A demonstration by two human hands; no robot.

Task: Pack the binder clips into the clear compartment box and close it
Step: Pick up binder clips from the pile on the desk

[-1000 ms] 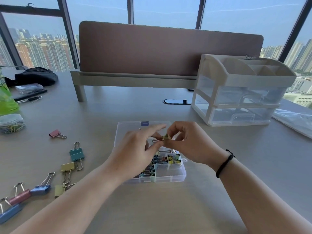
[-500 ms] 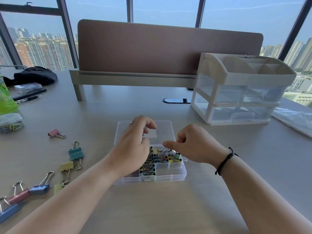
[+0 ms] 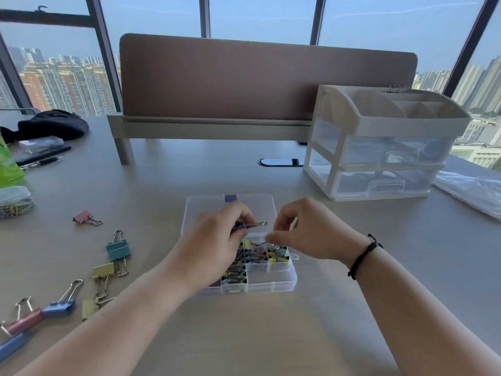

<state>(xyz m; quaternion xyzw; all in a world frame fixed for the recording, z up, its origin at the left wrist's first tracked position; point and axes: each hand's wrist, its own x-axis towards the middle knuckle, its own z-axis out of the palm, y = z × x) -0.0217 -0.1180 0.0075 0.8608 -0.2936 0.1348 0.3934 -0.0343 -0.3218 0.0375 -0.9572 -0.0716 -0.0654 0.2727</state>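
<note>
Hidden: the left compartments of the clear compartment box (image 3: 282,283) are covered by the left hand (image 3: 217,245).
Left hand: a small blue binder clip (image 3: 248,225) is pinched above the open box.
Right hand (image 3: 303,234): fingers are curled; whether anything is held cannot be told.

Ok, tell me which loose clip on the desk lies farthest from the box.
The blue clip at the frame's bottom-left edge, beside the pink one. Every other loose clip lies closer to the box.
</note>
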